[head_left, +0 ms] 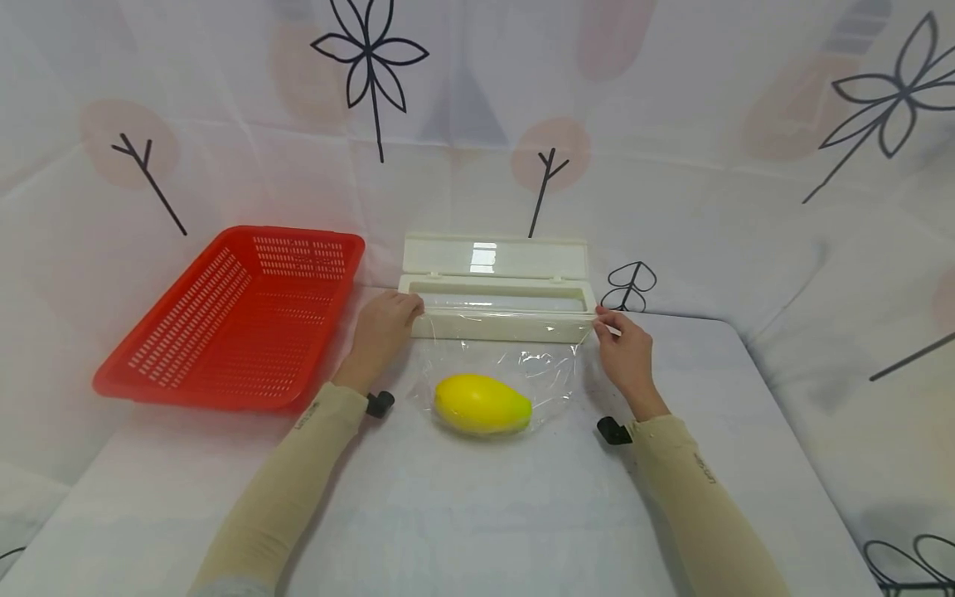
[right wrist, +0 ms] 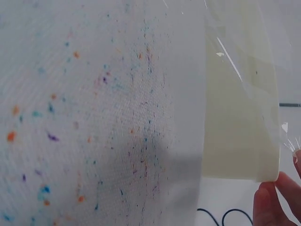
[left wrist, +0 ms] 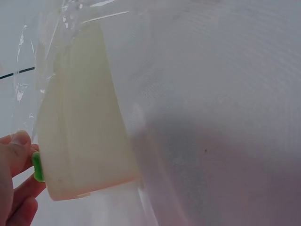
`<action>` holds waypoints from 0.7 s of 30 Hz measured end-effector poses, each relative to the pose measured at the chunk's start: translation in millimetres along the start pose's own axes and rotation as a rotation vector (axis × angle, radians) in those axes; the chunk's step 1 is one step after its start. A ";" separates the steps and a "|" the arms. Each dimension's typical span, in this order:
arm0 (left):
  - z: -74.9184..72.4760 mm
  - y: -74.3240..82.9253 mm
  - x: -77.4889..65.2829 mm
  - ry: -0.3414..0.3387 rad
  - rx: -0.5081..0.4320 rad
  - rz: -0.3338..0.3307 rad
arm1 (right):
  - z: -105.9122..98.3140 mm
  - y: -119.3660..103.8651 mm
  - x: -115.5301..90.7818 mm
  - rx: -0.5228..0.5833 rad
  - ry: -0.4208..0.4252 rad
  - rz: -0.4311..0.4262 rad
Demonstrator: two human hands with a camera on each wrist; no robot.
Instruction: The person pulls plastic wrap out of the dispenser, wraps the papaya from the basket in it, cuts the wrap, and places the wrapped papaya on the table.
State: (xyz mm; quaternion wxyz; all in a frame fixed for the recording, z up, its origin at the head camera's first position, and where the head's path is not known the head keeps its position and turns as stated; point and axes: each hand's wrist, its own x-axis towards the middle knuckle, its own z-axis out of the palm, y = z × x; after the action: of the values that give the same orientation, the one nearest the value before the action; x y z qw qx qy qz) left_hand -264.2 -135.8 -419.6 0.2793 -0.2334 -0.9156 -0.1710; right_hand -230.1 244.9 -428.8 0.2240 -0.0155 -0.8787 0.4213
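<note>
A cream plastic-wrap dispenser stands near the back of the table, its lid raised. Clear plastic wrap drapes from it over a yellow fruit with a greenish tip. At the dispenser's left front corner, my left hand pinches the wrap's edge between thumb and finger, beside a small green piece. My right hand pinches the wrap at the right front corner; in the right wrist view the film gathers into creases at the fingertips.
A red perforated basket stands to the left, close to my left forearm. Behind the dispenser hangs a white patterned cloth. The white table has its right edge beyond my right arm.
</note>
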 end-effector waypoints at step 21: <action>-14.6 14.8 4.0 -0.156 -0.106 -0.267 | 1.1 -2.6 0.0 -0.010 0.000 -0.017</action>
State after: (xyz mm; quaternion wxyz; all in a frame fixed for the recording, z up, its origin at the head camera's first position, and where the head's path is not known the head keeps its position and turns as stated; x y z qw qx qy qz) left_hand -253.1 -128.7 -403.1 0.1692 -0.1365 -0.9471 -0.2362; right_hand -230.1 242.5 -427.4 0.2277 -0.0093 -0.8809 0.4149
